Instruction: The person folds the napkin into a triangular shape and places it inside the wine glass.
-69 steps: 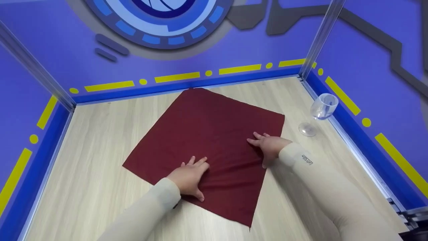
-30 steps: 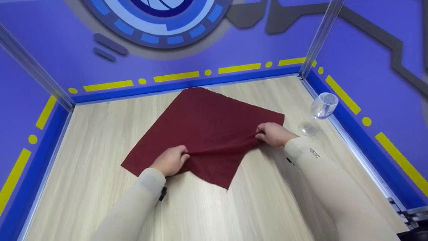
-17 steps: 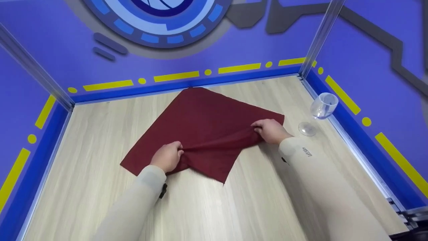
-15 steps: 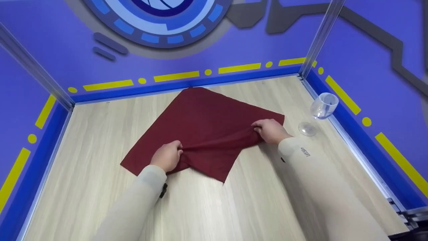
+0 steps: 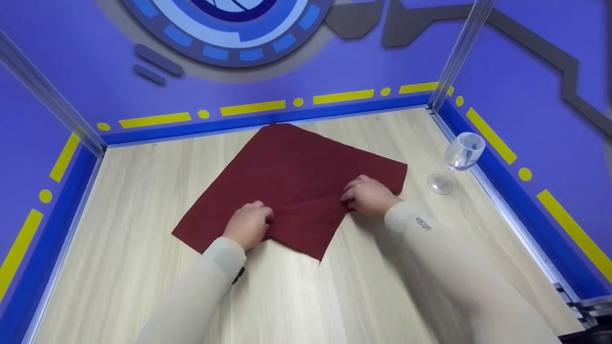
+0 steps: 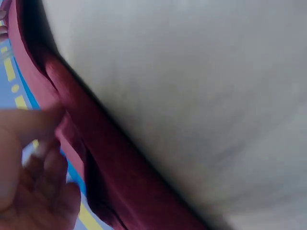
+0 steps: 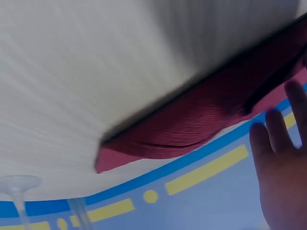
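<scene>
A dark red cloth (image 5: 291, 167) lies on the wooden table, its near side folded under and one corner poking toward me. On the left part of the fold rests my left hand (image 5: 248, 224), fingers loosely bent. The left wrist view shows its thumb (image 6: 33, 124) touching the folded edge of the cloth (image 6: 120, 158), with the other fingers bent below. My right hand (image 5: 370, 196) sits at the right part of the fold, fingers spread and slightly bent. In the right wrist view its fingers (image 7: 276, 129) are extended beside the cloth (image 7: 192, 120).
A clear stemmed glass (image 5: 464, 152) stands at the right of the table, near the side wall. Blue panels with yellow marks (image 5: 253, 108) enclose the back and both sides. Pale wood tabletop (image 5: 296, 301) shows in front of the cloth.
The near side of the cloth was flat, then was pinched and folded back away from me. Since half a second ago, the ridge has flattened, my fingers have loosened and my hands have come closer together.
</scene>
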Action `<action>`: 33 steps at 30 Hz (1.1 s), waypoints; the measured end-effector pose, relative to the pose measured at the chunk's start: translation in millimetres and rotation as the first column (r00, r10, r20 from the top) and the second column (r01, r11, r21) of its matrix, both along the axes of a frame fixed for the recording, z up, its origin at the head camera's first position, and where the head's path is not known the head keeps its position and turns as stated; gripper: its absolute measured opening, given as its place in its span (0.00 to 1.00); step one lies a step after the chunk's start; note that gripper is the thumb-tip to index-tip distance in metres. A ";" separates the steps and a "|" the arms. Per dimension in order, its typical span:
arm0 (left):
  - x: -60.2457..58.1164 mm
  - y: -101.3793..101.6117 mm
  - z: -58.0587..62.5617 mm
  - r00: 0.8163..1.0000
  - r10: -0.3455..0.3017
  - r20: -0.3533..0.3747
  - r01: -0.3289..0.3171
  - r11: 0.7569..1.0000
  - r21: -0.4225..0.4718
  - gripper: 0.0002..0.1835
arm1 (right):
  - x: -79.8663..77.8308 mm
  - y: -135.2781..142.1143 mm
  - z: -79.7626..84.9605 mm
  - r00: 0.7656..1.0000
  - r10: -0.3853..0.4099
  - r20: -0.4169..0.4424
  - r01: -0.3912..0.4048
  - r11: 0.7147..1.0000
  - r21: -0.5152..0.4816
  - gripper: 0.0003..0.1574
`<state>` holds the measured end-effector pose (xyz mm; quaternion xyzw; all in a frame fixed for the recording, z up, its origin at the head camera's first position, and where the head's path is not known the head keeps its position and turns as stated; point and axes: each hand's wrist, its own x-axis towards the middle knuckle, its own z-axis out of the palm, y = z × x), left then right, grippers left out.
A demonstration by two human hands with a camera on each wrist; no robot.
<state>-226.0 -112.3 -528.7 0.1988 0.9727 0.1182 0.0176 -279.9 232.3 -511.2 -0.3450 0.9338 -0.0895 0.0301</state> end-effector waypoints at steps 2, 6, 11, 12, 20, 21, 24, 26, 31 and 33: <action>2.9 4.4 1.1 0.997 -0.063 0.042 0.062 0.998 0.004 0.09 | 3.1 -3.5 0.4 0.998 0.024 0.061 -0.026 0.999 0.028 0.17; 6.2 8.6 1.6 0.984 -0.140 0.114 0.141 0.990 -0.002 0.19 | 8.5 -5.6 -1.4 0.986 0.020 0.168 -0.031 0.998 0.061 0.22; 8.2 9.6 0.2 0.974 -0.169 0.154 0.173 0.985 -0.014 0.27 | 11.6 -6.1 -2.9 0.978 0.016 0.209 -0.033 0.996 0.079 0.25; 8.4 9.6 -0.1 0.973 -0.172 0.152 0.176 0.984 -0.017 0.28 | 11.8 -6.4 -3.1 0.980 0.020 0.199 -0.037 0.996 0.083 0.25; 8.6 9.6 -2.8 0.978 -0.187 0.088 0.193 0.979 -0.061 0.20 | 14.5 -9.2 -5.2 0.991 0.015 0.130 -0.028 0.995 0.100 0.23; 8.5 9.8 -2.6 0.979 -0.183 0.086 0.189 0.980 -0.066 0.20 | 14.8 -9.3 -5.7 0.993 0.014 0.121 -0.026 0.994 0.102 0.23; 8.2 10.3 -2.3 0.981 -0.181 0.076 0.186 0.980 -0.070 0.18 | 15.2 -10.3 -7.3 0.997 0.028 0.077 -0.037 0.993 0.113 0.22; 8.2 10.3 -1.8 0.981 -0.180 0.072 0.185 0.980 -0.067 0.17 | 16.2 -10.8 -7.7 0.998 0.032 0.052 -0.038 0.992 0.121 0.21; 9.7 7.9 -0.7 0.978 -0.196 0.071 0.199 0.979 -0.048 0.13 | 20.0 -13.8 -5.6 0.999 0.032 0.033 -0.036 0.991 0.128 0.13; 10.3 6.3 0.1 0.976 -0.206 0.077 0.210 0.977 -0.048 0.12 | 21.2 -15.3 -4.3 0.999 0.039 0.030 -0.043 0.991 0.126 0.09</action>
